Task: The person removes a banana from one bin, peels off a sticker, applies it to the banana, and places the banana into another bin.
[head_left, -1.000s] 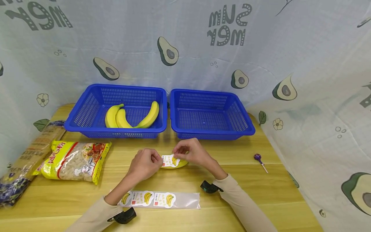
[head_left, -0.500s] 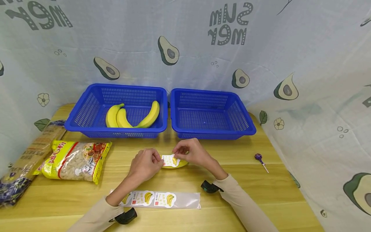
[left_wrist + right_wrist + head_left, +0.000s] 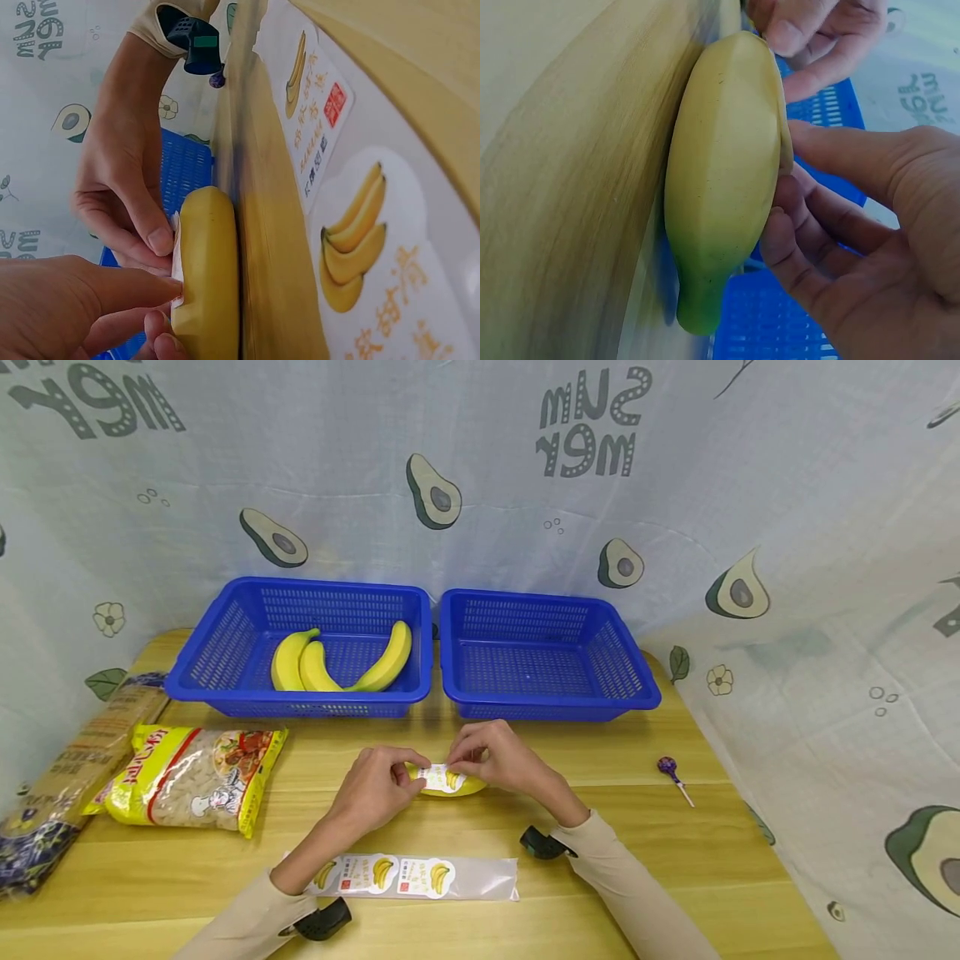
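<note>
Banana [image 3: 724, 150] lies on the desk [image 3: 735, 877] before us, sticker [image 3: 435, 777] along its upper side. Our right hand [image 3: 497, 757] pinches the sticker's right end, presumably to align it; our left hand [image 3: 375, 785], thumb and forefinger parted, touches the other end, likely for steadiness.

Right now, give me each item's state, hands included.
White banana-print sticker, one end slightly raised
Yellow banana beneath it, lying down
Left hand and right hand, touching sticker
Translucent sticker strip, lying flat
Left blue plastic basket, holding three bananas
Right blue plastic basket, upright
Yellow plastic bag, filled, lying down
Long brown package, lying down
Purple-topped lollipop, lying down
</note>
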Demonstrator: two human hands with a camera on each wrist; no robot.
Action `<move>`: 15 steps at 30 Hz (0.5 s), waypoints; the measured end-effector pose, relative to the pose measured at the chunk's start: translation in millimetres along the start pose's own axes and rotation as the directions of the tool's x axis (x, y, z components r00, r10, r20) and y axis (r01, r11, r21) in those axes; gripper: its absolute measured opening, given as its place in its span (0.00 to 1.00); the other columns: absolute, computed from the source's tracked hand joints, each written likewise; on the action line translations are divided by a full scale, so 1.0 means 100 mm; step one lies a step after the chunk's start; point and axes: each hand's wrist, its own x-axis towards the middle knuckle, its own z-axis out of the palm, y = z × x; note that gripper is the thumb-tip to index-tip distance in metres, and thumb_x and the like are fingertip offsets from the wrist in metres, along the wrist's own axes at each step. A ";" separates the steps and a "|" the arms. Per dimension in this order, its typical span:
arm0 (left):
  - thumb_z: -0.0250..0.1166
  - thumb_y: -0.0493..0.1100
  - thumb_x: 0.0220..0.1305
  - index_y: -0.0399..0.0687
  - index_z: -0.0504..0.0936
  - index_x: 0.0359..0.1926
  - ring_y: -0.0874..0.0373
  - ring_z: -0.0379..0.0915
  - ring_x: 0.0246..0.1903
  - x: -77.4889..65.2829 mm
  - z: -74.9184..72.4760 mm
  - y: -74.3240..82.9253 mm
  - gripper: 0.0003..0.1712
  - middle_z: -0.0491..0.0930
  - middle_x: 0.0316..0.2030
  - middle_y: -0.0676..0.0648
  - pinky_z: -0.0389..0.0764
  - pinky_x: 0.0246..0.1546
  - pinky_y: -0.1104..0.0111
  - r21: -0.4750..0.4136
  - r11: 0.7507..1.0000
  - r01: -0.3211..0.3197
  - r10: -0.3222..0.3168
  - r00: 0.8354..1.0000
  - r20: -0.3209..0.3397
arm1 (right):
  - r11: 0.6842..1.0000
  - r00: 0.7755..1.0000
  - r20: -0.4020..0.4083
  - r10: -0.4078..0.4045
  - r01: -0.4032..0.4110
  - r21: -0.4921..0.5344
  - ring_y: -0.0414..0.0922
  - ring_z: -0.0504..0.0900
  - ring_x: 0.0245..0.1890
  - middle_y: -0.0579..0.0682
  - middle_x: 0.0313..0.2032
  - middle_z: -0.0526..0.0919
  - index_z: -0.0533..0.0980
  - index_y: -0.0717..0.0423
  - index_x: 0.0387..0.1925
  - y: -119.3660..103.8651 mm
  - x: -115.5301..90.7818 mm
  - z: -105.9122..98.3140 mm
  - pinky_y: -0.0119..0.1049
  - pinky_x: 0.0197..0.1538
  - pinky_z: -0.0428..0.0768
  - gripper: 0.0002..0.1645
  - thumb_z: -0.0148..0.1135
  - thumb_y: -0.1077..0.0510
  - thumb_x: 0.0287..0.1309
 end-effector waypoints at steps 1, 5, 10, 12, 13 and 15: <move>0.78 0.29 0.59 0.44 0.93 0.42 0.64 0.69 0.19 0.00 0.00 -0.01 0.11 0.76 0.18 0.56 0.69 0.20 0.72 -0.007 1.000 -0.002 0.002 1.000 0.003 | 1.000 1.000 0.012 -0.003 0.003 0.005 0.37 0.84 0.35 0.50 0.37 0.90 0.91 0.61 0.35 0.00 0.00 0.00 0.32 0.38 0.88 0.04 0.77 0.70 0.61; 0.79 0.29 0.58 0.43 0.93 0.42 0.64 0.70 0.19 0.00 0.00 -0.02 0.12 0.77 0.18 0.56 0.71 0.20 0.72 -0.022 1.000 -0.006 0.006 1.000 0.010 | 1.000 0.998 0.055 -0.018 0.018 -0.007 0.39 0.85 0.38 0.51 0.41 0.90 0.92 0.60 0.39 -0.02 0.00 0.01 0.34 0.40 0.89 0.04 0.78 0.67 0.61; 0.79 0.28 0.58 0.43 0.93 0.42 0.63 0.70 0.19 0.01 0.01 -0.03 0.12 0.77 0.18 0.56 0.70 0.20 0.72 -0.029 1.000 -0.007 0.007 1.000 0.010 | 0.999 0.997 0.074 -0.026 0.029 -0.046 0.41 0.84 0.36 0.52 0.42 0.90 0.92 0.61 0.42 -0.02 0.00 0.01 0.36 0.40 0.88 0.09 0.81 0.63 0.59; 0.79 0.28 0.58 0.43 0.93 0.43 0.63 0.70 0.19 0.01 0.01 -0.03 0.12 0.76 0.18 0.55 0.69 0.19 0.72 -0.032 0.999 -0.005 0.005 1.000 0.013 | 0.998 0.996 0.080 -0.026 0.031 -0.060 0.42 0.84 0.36 0.52 0.42 0.90 0.92 0.60 0.42 -0.01 0.00 0.00 0.38 0.39 0.88 0.11 0.82 0.62 0.58; 0.79 0.28 0.58 0.43 0.93 0.43 0.63 0.69 0.19 0.01 0.01 -0.03 0.12 0.76 0.18 0.55 0.69 0.19 0.72 -0.033 0.999 -0.003 0.004 1.000 0.014 | 0.997 0.996 0.084 -0.023 0.029 -0.068 0.42 0.84 0.36 0.52 0.42 0.90 0.92 0.60 0.43 -0.01 0.00 0.00 0.39 0.39 0.88 0.12 0.82 0.62 0.57; 0.79 0.29 0.58 0.43 0.93 0.43 0.63 0.69 0.19 0.01 0.01 -0.04 0.12 0.76 0.19 0.55 0.69 0.19 0.72 -0.036 0.999 -0.002 0.002 1.000 0.016 | 0.997 0.996 0.094 -0.011 0.018 -0.075 0.43 0.85 0.39 0.51 0.42 0.91 0.92 0.60 0.44 -0.01 -0.01 -0.01 0.42 0.41 0.88 0.13 0.83 0.61 0.57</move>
